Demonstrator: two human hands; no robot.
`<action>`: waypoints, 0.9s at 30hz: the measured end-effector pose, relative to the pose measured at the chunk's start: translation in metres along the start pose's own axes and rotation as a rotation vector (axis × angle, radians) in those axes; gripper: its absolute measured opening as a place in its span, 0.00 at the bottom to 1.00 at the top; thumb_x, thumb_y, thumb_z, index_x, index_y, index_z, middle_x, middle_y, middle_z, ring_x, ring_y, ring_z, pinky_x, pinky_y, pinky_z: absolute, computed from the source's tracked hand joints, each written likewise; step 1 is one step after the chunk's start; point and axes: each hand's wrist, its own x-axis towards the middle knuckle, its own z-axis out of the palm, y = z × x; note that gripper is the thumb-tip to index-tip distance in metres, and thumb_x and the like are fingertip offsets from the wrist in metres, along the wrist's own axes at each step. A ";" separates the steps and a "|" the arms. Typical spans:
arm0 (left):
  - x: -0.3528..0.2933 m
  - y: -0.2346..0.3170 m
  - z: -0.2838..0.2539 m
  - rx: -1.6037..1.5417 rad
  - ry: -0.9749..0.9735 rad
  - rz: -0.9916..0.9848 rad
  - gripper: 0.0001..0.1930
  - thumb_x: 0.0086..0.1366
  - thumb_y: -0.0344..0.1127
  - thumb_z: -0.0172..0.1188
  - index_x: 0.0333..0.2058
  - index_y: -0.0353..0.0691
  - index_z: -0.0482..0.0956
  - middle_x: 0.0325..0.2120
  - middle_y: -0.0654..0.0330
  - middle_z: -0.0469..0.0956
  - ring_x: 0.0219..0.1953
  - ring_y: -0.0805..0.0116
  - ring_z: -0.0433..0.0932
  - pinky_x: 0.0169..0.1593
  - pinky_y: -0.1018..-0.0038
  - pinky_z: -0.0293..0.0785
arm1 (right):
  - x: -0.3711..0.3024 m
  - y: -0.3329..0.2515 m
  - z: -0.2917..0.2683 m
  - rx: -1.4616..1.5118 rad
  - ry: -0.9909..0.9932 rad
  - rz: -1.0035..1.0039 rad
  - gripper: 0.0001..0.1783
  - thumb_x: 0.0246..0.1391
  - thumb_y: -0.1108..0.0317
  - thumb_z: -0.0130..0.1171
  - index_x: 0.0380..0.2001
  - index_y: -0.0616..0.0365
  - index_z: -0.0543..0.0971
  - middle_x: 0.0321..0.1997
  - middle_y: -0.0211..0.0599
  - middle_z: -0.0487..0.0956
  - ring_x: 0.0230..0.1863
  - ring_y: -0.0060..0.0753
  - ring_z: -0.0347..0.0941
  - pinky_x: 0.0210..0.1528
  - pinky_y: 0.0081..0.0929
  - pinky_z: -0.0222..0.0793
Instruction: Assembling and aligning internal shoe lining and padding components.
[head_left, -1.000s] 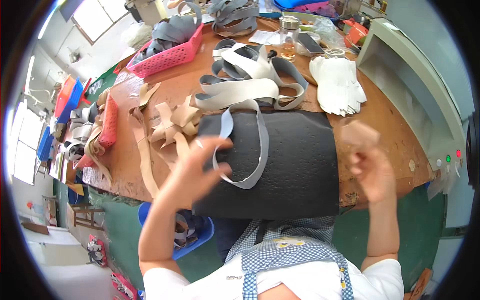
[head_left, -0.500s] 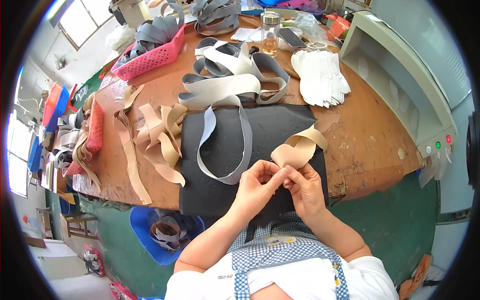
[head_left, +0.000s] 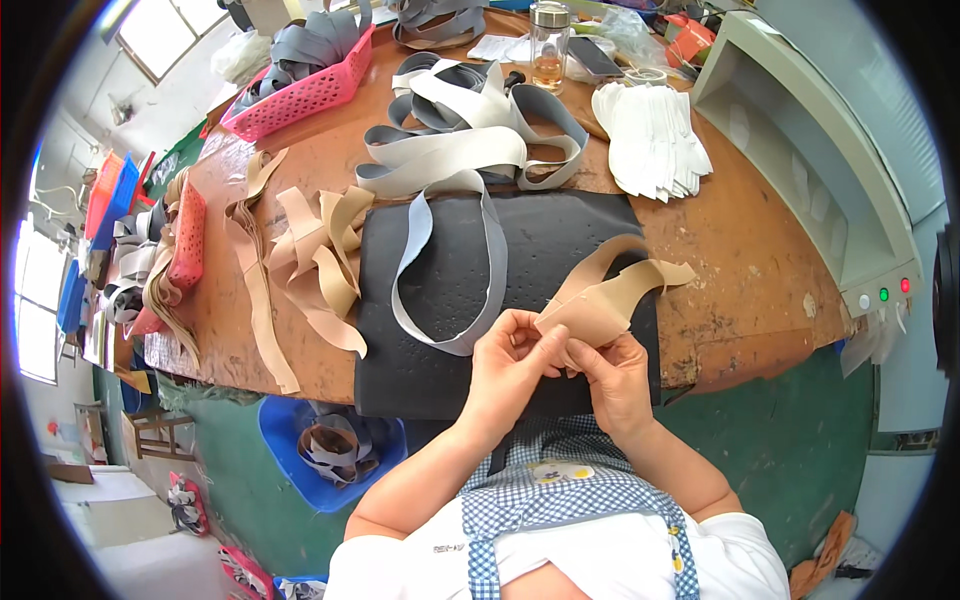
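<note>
Left hand [head_left: 508, 368] and right hand [head_left: 617, 378], thumbs and fingertips together, pinching the near end of a tan strip [head_left: 592, 308], which extends toward one o'clock over a black mat [head_left: 530, 265]. From the grip: grey-blue loop [head_left: 496, 265] on the mat, ten o'clock; loose tan strips [head_left: 298, 245] farther out, ten o'clock; layered white pieces [head_left: 652, 140], one o'clock.

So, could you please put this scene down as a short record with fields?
Left hand: pinching a curled tan strip
Right hand: pinching the same strip, beside the left
Under the strip: black mat at the table's near edge
Also on mat: grey-blue loop
Left of mat: loose tan strips
Beyond mat: white-and-grey band
Far right of band: stacked white pieces
Far left: pink basket of grey strips
</note>
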 end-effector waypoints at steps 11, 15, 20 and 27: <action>0.000 0.012 -0.008 -0.028 -0.079 -0.109 0.09 0.66 0.32 0.62 0.38 0.30 0.80 0.28 0.56 0.82 0.29 0.70 0.84 0.33 0.79 0.80 | -0.008 -0.036 0.006 -0.357 0.042 -0.063 0.09 0.56 0.79 0.62 0.41 0.62 0.80 0.26 0.34 0.80 0.19 0.18 0.72 0.16 0.13 0.62; -0.011 0.024 -0.005 -0.078 -0.168 -0.189 0.10 0.67 0.32 0.62 0.40 0.29 0.81 0.27 0.56 0.82 0.30 0.67 0.85 0.32 0.79 0.81 | -0.022 -0.073 0.010 -0.434 0.013 0.025 0.10 0.55 0.80 0.61 0.41 0.65 0.79 0.26 0.33 0.80 0.19 0.15 0.71 0.15 0.12 0.59; -0.023 0.067 -0.018 0.311 -0.056 0.181 0.08 0.69 0.30 0.57 0.37 0.29 0.81 0.33 0.54 0.84 0.30 0.71 0.84 0.32 0.80 0.79 | -0.053 -0.149 0.019 -0.652 -0.110 0.131 0.15 0.50 0.84 0.60 0.43 0.69 0.79 0.27 0.36 0.80 0.20 0.18 0.72 0.20 0.15 0.62; -0.016 0.093 -0.096 1.305 -0.167 0.478 0.26 0.52 0.31 0.71 0.51 0.39 0.76 0.44 0.51 0.78 0.52 0.52 0.74 0.56 0.63 0.70 | -0.067 -0.203 0.066 -0.531 -0.284 0.531 0.11 0.55 0.73 0.58 0.37 0.73 0.77 0.19 0.38 0.78 0.17 0.22 0.73 0.15 0.18 0.63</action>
